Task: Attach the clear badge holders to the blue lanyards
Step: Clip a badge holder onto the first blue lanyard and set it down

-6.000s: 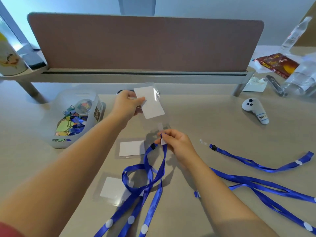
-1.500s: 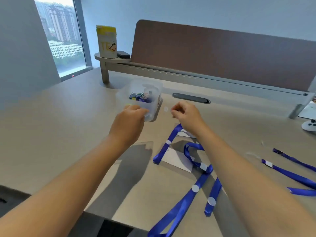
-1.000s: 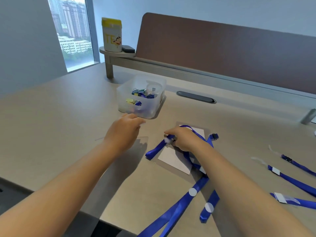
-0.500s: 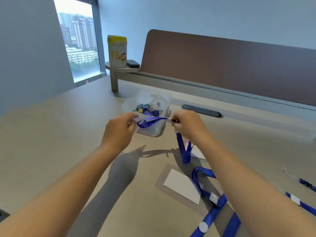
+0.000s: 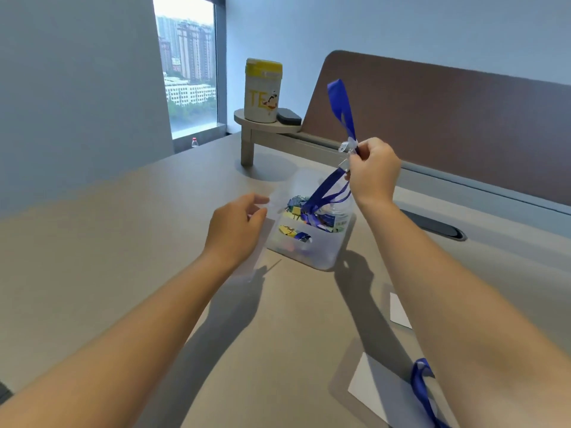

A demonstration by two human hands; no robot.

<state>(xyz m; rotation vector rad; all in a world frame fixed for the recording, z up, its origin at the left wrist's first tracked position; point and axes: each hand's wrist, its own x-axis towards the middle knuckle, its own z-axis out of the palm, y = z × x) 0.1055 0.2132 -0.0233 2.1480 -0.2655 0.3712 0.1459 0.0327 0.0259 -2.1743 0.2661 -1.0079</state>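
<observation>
My right hand (image 5: 372, 169) is raised above the desk and pinches a blue lanyard (image 5: 342, 109) at its clear clip end. One loop of the ribbon stands up above the fist, and the rest hangs down over the plastic bin. Lower and to the left, my left hand (image 5: 238, 230) holds a clear badge holder (image 5: 258, 257) by its top edge; it is faint and hard to make out. Two more badge holders with white cards (image 5: 370, 387) (image 5: 399, 310) lie on the desk near my right forearm. Another blue lanyard (image 5: 422, 393) crosses the nearer one.
A clear plastic bin (image 5: 321, 257) of coloured binder clips stands just beyond my hands. Behind it, a small shelf carries a yellow-lidded can (image 5: 262, 91) and a black case (image 5: 289, 116). A brown divider panel (image 5: 448, 125) runs along the desk's back, with a cable slot (image 5: 432, 227).
My right hand has lifted the lanyard end up and to the right. My left hand has let go of the ribbon and dropped lower left, keeping the clear holder.
</observation>
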